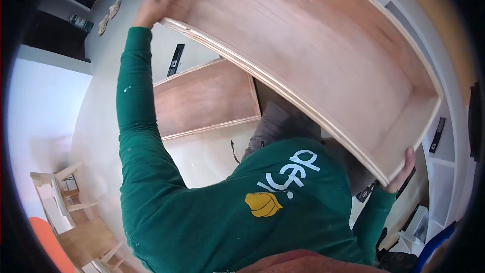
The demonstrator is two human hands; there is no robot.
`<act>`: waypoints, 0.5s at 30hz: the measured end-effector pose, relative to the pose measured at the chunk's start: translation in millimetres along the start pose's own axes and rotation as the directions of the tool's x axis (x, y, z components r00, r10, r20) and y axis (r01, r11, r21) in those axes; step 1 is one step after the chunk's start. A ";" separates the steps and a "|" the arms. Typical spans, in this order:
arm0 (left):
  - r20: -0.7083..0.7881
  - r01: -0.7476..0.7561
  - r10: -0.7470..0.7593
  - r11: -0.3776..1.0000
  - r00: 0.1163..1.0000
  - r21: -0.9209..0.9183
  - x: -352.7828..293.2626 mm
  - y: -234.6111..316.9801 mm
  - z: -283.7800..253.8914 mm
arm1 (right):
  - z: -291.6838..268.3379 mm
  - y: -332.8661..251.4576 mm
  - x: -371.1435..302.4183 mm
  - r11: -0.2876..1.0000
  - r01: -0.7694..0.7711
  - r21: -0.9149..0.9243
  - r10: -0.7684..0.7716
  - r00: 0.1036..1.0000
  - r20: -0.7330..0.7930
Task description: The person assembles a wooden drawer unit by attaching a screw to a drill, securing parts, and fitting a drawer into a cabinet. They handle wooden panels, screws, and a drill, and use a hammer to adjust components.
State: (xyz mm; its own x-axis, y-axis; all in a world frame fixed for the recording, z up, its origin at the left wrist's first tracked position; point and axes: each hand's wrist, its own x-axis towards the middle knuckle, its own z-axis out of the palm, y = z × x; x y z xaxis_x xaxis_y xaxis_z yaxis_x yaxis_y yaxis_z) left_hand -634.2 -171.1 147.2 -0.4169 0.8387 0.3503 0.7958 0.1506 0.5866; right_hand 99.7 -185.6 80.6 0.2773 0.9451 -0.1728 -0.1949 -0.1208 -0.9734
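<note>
A large wooden drawer box (298, 45) is held up in front of me, tilted, its hollow inside facing me. My left hand (154, 7) is closed on its upper left end, with the thumb over the rim. At the lower right corner, my right hand (402, 172) grips the other end from outside, and most of its fingers are hidden. Below the raised drawer, a second wooden drawer box (204, 98) lies on the floor, partly covered by it. A black slide rail (176, 59) lies on the floor just beyond that second drawer.
A white cabinet frame (444, 192) with open compartments curves along the right; another black rail (438, 135) is against it. Wooden chairs (88, 237) stand at lower left. A pair of light clogs (109, 16) and a bucket (81, 23) are at the far left.
</note>
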 end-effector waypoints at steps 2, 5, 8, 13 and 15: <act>-0.151 0.069 -0.049 0.990 0.987 0.125 3.8 -54.6 -37.1 | 66.0 3.8 34.7 0.999 0.041 0.002 -0.040 0.978 0.205; -0.392 0.186 -0.159 0.982 0.906 0.032 -18.7 -140.1 -67.4 | 211.6 -25.8 60.0 0.983 0.176 0.049 -0.176 0.848 0.501; -0.596 0.247 -0.354 0.935 0.721 -0.256 -52.6 -188.9 -68.7 | 332.2 -57.0 99.2 0.963 0.265 0.053 -0.216 0.638 0.739; -0.817 0.065 -0.414 0.903 0.402 -0.426 -97.2 -217.3 -68.0 | 508.1 -37.8 183.3 0.710 0.704 -0.035 -0.313 0.360 0.879; -0.871 0.046 -0.394 0.916 0.293 -0.399 -94.3 -207.6 -66.7 | 567.1 -6.8 216.6 0.323 0.946 -0.040 -0.447 0.189 0.874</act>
State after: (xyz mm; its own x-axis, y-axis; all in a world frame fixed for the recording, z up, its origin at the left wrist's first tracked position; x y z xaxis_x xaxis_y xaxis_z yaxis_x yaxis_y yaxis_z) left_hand -789.4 -316.4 41.1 -0.8184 -0.2697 0.5075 0.5344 -0.0325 0.8446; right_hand -372.4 192.0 135.2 -0.6831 0.4983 0.5339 0.2368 0.8427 -0.4835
